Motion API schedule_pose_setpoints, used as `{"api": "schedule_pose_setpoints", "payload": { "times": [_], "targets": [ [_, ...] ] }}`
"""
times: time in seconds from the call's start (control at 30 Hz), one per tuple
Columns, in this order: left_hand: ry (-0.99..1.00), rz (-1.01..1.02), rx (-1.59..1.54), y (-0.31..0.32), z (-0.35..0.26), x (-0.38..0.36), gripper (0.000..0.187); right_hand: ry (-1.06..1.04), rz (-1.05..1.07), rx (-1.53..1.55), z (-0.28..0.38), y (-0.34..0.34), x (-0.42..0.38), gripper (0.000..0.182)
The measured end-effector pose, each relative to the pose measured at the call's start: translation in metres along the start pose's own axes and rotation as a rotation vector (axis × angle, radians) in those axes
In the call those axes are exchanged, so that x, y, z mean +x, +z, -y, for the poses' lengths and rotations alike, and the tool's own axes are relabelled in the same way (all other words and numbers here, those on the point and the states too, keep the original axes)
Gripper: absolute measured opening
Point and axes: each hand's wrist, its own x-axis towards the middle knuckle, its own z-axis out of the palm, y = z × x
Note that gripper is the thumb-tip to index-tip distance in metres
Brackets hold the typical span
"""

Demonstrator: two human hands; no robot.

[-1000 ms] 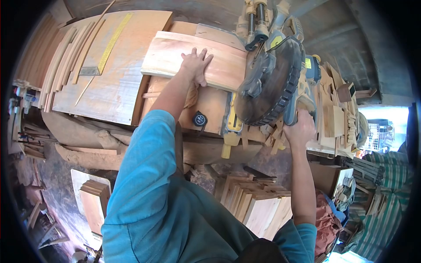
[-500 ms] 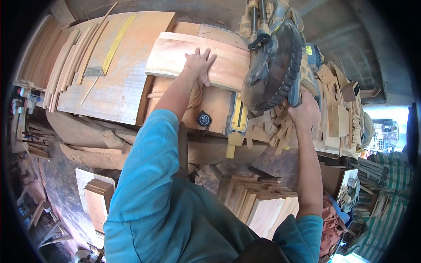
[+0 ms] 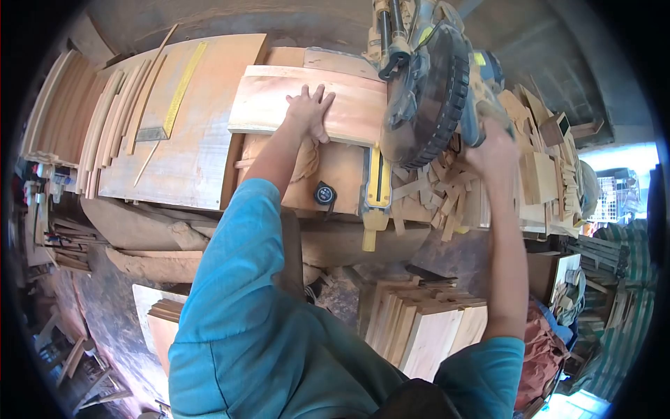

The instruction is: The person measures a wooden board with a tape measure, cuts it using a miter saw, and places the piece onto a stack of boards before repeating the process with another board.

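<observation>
My left hand (image 3: 307, 110) lies flat with spread fingers on a wide pale wooden board (image 3: 269, 105) that rests across the saw table. My right hand (image 3: 494, 148) grips the handle of a yellow and grey mitre saw (image 3: 426, 84), whose round blade guard stands over the board's right end. Many short offcuts (image 3: 436, 188) lie heaped on the table just below the blade.
A plywood bench top (image 3: 188, 150) to the left carries a yellow ruler (image 3: 183, 87), a square and curved wooden strips (image 3: 105, 115). Cut boards stand stacked (image 3: 426, 328) below the table. More offcut blocks (image 3: 544, 174) pile up at the right.
The saw head has slid away from me toward the back of the table, my right hand going with it. My left hand has stayed pressed on the board.
</observation>
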Motion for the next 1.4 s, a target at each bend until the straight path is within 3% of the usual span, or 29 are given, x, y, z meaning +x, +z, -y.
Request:
{"api": "schedule_pose_setpoints", "payload": {
  "times": [0.1, 0.23, 0.3, 0.43, 0.5, 0.57, 0.6, 0.67, 0.7, 0.77, 0.8, 0.87, 0.93, 0.97, 1.0, 1.07, 1.13, 1.17, 1.2, 1.23, 1.27, 1.33, 1.4],
  "targets": [
    [-0.001, 0.005, 0.003, -0.001, -0.001, -0.002, 0.139, 0.137, 0.092, -0.131, -0.001, -0.050, 0.047, 0.048],
    [0.000, -0.013, -0.002, 0.003, 0.002, 0.000, 0.136, 0.166, 0.013, -0.212, -0.047, -0.086, 0.146, 0.061],
    [-0.006, -0.040, -0.025, 0.007, 0.000, -0.007, 0.134, 0.276, -0.066, -0.216, -0.048, -0.106, 0.196, 0.065],
    [-0.029, -0.032, -0.049, 0.013, -0.005, -0.027, 0.129, 0.135, -0.196, -0.120, -0.075, -0.123, 0.292, 0.064],
    [-0.178, -0.636, -0.271, 0.062, -0.009, -0.051, 0.110, 0.059, -0.217, -0.079, -0.088, -0.123, 0.333, 0.063],
    [-0.490, -1.118, -1.005, 0.099, -0.013, -0.080, 0.085, -0.004, -0.213, -0.043, -0.109, -0.119, 0.370, 0.063],
    [-0.506, -1.128, -0.993, 0.119, -0.003, -0.076, 0.085, -0.040, -0.204, -0.027, -0.117, -0.115, 0.388, 0.063],
    [-0.991, -0.907, -1.992, 0.148, 0.015, -0.072, 0.068, -0.130, -0.174, -0.009, -0.146, -0.103, 0.425, 0.062],
    [-1.001, -0.938, -2.000, 0.145, 0.022, -0.065, 0.068, -0.194, -0.157, 0.005, -0.164, -0.098, 0.444, 0.062],
    [-0.729, -0.683, -2.746, 0.109, 0.020, -0.057, 0.060, -0.317, -0.144, 0.028, -0.211, -0.073, 0.464, 0.062],
    [-0.724, -0.717, -2.762, 0.104, 0.023, -0.051, 0.060, -0.316, -0.117, 0.028, -0.184, -0.085, 0.451, 0.060],
    [-0.720, -0.523, -2.646, 0.104, 0.033, -0.054, 0.053, -0.335, -0.138, 0.047, -0.150, -0.096, 0.412, 0.056],
    [-0.648, -0.615, -2.676, 0.095, 0.030, -0.061, 0.051, -0.437, -0.255, 0.129, -0.165, -0.089, 0.411, 0.053],
    [-0.587, -0.670, -2.686, 0.096, 0.030, -0.070, 0.049, -0.277, -0.222, 0.159, -0.160, -0.092, 0.399, 0.056],
    [-0.623, -0.731, -2.616, 0.081, 0.026, -0.094, 0.050, -0.360, -0.286, 0.216, -0.139, -0.106, 0.373, 0.051],
    [-0.719, -0.860, -2.470, 0.056, 0.023, -0.156, 0.051, -0.526, -0.652, 0.207, -0.055, -0.147, 0.281, 0.040],
    [-0.842, -0.992, -2.366, 0.047, 0.044, -0.235, 0.051, -0.380, -0.762, 0.178, -0.053, -0.150, 0.222, 0.040],
    [-0.803, -1.098, -2.376, 0.050, 0.052, -0.274, 0.050, -0.417, -0.744, 0.346, -0.058, -0.141, 0.186, 0.042],
    [-0.743, -1.200, -2.374, 0.048, 0.062, -0.309, 0.049, -0.293, -0.690, 0.023, -0.103, -0.122, 0.155, 0.044],
    [-0.719, -1.296, -2.387, 0.043, 0.070, -0.356, 0.049, -0.207, -0.660, 0.111, -0.062, -0.118, 0.101, 0.037],
    [-0.823, -1.299, -2.367, 0.049, 0.082, -0.400, 0.046, -0.054, -0.620, 0.372, -0.037, -0.104, 0.060, 0.027],
    [-0.812, -1.584, -2.379, 0.057, 0.091, -0.484, 0.053, -0.238, -0.580, 0.445, -0.008, -0.071, -0.017, 0.023],
    [-0.991, -1.841, -2.252, 0.057, 0.088, -0.566, 0.057, -0.263, -0.464, 0.358, 0.037, -0.048, -0.093, 0.020]
  ]
}}
